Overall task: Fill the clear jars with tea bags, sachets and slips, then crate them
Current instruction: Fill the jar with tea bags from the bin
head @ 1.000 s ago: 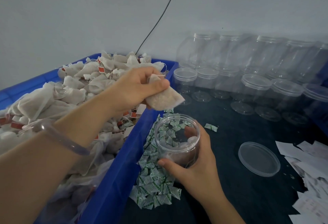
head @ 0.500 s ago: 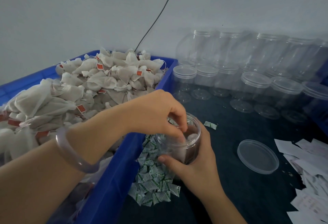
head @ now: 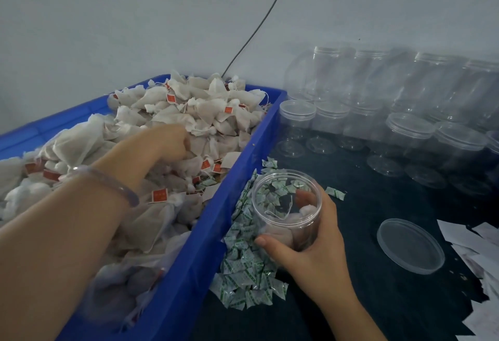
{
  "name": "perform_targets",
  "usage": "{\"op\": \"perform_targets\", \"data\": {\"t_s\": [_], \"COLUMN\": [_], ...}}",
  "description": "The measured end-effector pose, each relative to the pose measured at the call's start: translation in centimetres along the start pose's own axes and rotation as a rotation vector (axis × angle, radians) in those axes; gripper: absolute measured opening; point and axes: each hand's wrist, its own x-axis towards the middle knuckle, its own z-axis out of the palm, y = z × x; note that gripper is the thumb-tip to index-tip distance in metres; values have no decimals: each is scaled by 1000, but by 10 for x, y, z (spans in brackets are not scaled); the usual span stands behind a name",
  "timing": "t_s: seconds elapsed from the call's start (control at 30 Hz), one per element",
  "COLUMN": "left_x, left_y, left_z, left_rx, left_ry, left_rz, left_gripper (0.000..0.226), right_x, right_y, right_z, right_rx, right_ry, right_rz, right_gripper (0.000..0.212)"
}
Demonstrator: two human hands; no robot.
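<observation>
Clear plastic jar (head: 280, 205), mouth open, barely filled, held over the table (head: 351, 232) just beside the blue crate (head: 189, 273); right hand (head: 305, 254) wraps it, likely steadying it near the supply. Left hand (head: 172, 140) digs into the heaped tea bags (head: 210, 113), grasp not discernible. Room to move lies rightward toward the loose lid (head: 410, 246); sachets (head: 243, 273) crowd the jar's left.

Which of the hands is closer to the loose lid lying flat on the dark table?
Right. The right hand grips the open jar, left of the lid. The left hand is farther off, down among the tea bags in the blue bin.
</observation>
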Motion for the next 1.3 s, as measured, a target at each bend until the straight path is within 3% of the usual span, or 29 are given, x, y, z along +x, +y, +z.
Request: {"op": "perform_targets", "data": {"t_s": [0.13,0.27,0.4,0.53,0.63,0.73,0.8,0.9,0.97,1.1,1.23,1.3], "left_x": [7,9,13,19,14,-2,-16,-39,-49,-56,-60,-64], "left_y": [-8,-3,-1,-4,6,21,35,58,71,85,86,88], "left_z": [16,25,28,24,15,0,-8,-11,-9,-1,1,1], "left_rx": [-11,114,123,-277,-733,-1344,-1506,-1476,-1329,-913,-806,-721], "left_ry": [-78,-72,-58,38,39,-121,-197,-303,-303,-119,-136,-152], "left_rz": [-40,-78,-49,28,65,207,372,580,687,789,806,822], "left_gripper": [39,47,23,20,14,52,57,35,22,30,46,41], "right_x": [0,0,0,0,0,1,1,2,2,1,2,3], "right_y": [0,-2,-1,-1,-2,-5,-6,-6,-4,0,-4,-5], "right_z": [-1,0,0,0,0,1,1,1,1,0,1,2], "right_rx": [7,2,-9,-3,-1,7,16,10,9,-10,21,46], "right_ry": [-10,-11,-4,3,2,-2,-2,4,6,3,4,0], "right_rz": [8,-8,-2,1,-10,-35,-56,-63,-59,-17,-16,-24], "right_gripper": [109,100,97,96,93,89,87,87,88,97,89,88]}}
